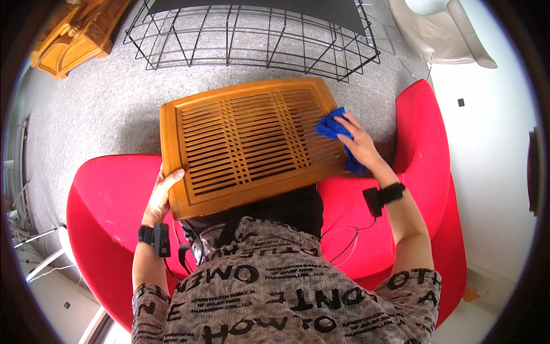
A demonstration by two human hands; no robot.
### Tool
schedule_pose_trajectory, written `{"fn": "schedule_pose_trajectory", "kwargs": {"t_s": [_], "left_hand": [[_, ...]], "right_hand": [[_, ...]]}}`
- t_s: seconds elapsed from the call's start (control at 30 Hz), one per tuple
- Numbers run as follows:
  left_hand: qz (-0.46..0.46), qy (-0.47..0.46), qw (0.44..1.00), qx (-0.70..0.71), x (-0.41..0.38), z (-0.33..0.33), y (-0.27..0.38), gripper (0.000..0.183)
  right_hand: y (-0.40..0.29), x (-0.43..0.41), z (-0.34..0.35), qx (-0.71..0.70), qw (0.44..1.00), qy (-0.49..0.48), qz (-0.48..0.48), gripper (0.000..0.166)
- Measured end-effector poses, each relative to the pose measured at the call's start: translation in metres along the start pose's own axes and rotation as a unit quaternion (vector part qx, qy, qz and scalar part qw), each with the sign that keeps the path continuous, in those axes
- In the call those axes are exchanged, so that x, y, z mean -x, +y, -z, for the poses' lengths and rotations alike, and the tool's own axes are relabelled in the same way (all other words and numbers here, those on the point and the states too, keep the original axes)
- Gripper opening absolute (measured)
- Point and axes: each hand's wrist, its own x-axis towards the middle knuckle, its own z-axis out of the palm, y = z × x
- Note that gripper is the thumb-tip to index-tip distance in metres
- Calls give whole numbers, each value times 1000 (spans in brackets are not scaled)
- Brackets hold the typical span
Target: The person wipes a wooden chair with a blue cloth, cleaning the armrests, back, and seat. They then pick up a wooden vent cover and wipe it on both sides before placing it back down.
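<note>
A wooden slatted panel (258, 135) with a solid frame lies tilted over my lap. My left hand (163, 187) grips its left edge, the thumb on top of the frame and the other fingers hidden beneath. At the opposite end, my right hand (359, 139) holds a blue cloth (333, 124) against the right part of the slats and frame. One end of the cloth hangs down past the panel's right edge. The slats near the cloth look paler than those at the left.
I sit on a red upholstered seat (116, 193) that curves up on both sides. Beyond the panel stands a black wire-frame table (253, 47) on a grey speckled floor (86, 112). Carved wooden furniture (81, 38) is at upper left, a beige chair (447, 36) at upper right. Cables trail from both wrist straps.
</note>
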Motion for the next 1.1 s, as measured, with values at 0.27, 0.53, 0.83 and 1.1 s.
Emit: {"fn": "schedule_pose_trajectory", "kwargs": {"t_s": [0.27,0.53,0.83,1.1], "left_hand": [[2,-14,1000,9,5,-9,11,64],[15,4,999,29,5,-9,11,63],[19,21,999,31,5,-5,5,58],[10,13,999,48,7,-10,6,58]], "right_hand": [[7,-122,-23,163,985,-33,-37,50],[-123,-138,-79,197,973,-29,120,38],[-254,-125,-170,-39,942,-53,329,40],[-135,-91,-67,86,964,-77,238,46]]}}
